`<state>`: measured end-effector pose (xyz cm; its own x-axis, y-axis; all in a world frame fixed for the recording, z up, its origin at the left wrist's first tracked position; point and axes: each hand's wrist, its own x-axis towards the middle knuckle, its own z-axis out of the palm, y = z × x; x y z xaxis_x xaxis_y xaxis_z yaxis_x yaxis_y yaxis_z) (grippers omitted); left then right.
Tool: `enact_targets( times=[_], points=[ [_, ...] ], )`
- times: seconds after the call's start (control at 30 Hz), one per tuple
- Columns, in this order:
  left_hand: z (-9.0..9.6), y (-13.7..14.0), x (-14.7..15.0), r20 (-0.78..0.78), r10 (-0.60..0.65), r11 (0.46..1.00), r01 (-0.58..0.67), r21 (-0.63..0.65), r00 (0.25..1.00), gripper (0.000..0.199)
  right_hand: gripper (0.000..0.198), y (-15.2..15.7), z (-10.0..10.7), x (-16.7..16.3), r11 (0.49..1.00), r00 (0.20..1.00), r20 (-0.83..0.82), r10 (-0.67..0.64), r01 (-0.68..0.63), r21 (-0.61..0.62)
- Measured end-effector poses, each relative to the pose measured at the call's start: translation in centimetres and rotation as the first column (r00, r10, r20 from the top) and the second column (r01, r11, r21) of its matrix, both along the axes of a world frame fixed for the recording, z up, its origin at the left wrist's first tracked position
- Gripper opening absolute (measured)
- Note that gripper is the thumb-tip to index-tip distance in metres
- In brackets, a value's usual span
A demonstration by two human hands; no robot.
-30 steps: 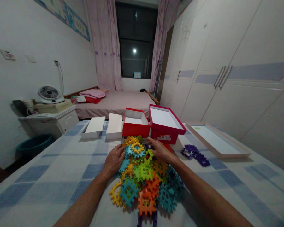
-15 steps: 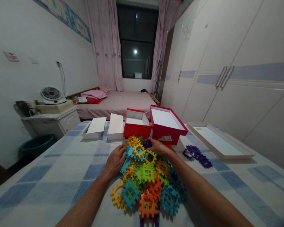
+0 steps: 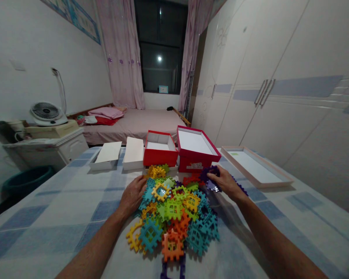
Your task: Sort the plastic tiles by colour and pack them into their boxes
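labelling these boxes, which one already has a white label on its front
The magenta box, just right of the bright red box; no other box's front shows a label.

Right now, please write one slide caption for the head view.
Left hand at a colourful pile of pieces, right hand holding a purple piece.

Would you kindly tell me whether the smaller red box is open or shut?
Open: no lid covers the smaller red box, so its inner walls show.
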<state>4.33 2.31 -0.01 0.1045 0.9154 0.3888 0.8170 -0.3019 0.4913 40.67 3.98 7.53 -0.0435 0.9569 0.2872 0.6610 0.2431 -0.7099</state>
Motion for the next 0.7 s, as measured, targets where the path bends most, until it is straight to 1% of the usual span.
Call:
enact_targets(
  times=[0.07, 0.13, 0.23, 0.27, 0.33, 0.37, 0.4, 0.43, 0.47, 0.5, 0.53, 0.57, 0.6, 0.63, 0.7],
  points=[
    [-0.1, 0.1, 0.0, 0.002, 0.007, 1.0, -0.007, -0.007, 1.0, 0.04, 0.026, 0.4, -0.2, 2.7, 0.996, 0.996, 0.011, -0.085, 0.085, -0.013],
    [-0.2, 0.2, -0.1, 0.006, 0.004, 1.0, -0.004, -0.01, 1.0, 0.04, 0.027, 0.9, -0.4, 5.2, 0.983, 0.982, 0.062, -0.181, 0.182, -0.019],
    [-0.3, 0.3, -0.2, 0.008, 0.005, 1.0, -0.005, -0.003, 1.0, 0.039, 0.029, 1.3, -0.5, 7.6, 0.961, 0.94, 0.212, -0.269, 0.277, -0.009],
    [-0.4, 0.3, -0.2, 0.008, 0.009, 1.0, -0.009, 0.002, 1.0, 0.04, 0.031, 1.3, -0.4, 8.0, 0.953, 0.912, 0.283, -0.297, 0.301, 0.03],
    [-0.4, 0.3, -0.2, 0.005, 0.008, 1.0, -0.008, 0.006, 1.0, 0.041, 0.033, 0.8, -0.2, 7.8, 0.921, 0.828, 0.404, -0.39, 0.351, 0.169],
    [-0.4, 0.3, -0.2, 0.001, 0.001, 1.0, -0.001, 0.006, 1.0, 0.041, 0.033, 0.6, 0.0, 7.2, 0.904, 0.796, 0.431, -0.425, 0.351, 0.243],
    [-0.4, 0.3, -0.2, -0.003, -0.005, 1.0, 0.005, 0.003, 1.0, 0.042, 0.032, 0.3, 0.2, 6.3, 0.899, 0.793, 0.433, -0.428, 0.328, 0.289],
    [-0.4, 0.2, -0.2, -0.007, -0.008, 1.0, 0.008, -0.002, 1.0, 0.042, 0.031, 0.0, 0.4, 5.0, 0.914, 0.821, 0.42, -0.388, 0.282, 0.292],
    [-0.3, 0.2, -0.2, -0.01, -0.005, 1.0, 0.005, -0.008, 1.0, 0.042, 0.029, -0.1, 0.6, 3.4, 0.945, 0.871, 0.393, -0.296, 0.207, 0.252],
    [-0.3, 0.2, -0.1, -0.013, 0.001, 1.0, -0.001, -0.013, 1.0, 0.042, 0.028, -0.2, 0.7, 1.7, 0.978, 0.92, 0.357, -0.164, 0.103, 0.184],
    [-0.2, 0.1, -0.1, -0.016, 0.006, 1.0, -0.006, -0.015, 1.0, 0.043, 0.027, -0.3, 0.7, -0.2, 0.995, 0.949, 0.314, -0.022, -0.011, 0.101],
    [-0.2, 0.1, -0.1, -0.018, 0.009, 1.0, -0.009, -0.015, 1.0, 0.043, 0.027, -0.3, 0.7, -2.1, 0.993, 0.955, 0.277, 0.106, -0.118, 0.026],
    [-0.1, 0.1, -0.1, -0.021, 0.01, 1.0, -0.01, -0.015, 1.0, 0.043, 0.027, -0.2, 0.6, -4.0, 0.978, 0.943, 0.264, 0.205, -0.205, -0.027],
    [-0.1, 0.1, -0.1, -0.022, 0.01, 1.0, -0.01, -0.016, 1.0, 0.043, 0.028, -0.1, 0.5, -5.7, 0.963, 0.921, 0.281, 0.271, -0.261, -0.071],
    [-0.2, 0.1, -0.1, -0.02, 0.007, 1.0, -0.007, -0.015, 1.0, 0.042, 0.029, 0.1, 0.1, -8.6, 0.946, 0.874, 0.363, 0.324, -0.292, -0.141]
  ],
)
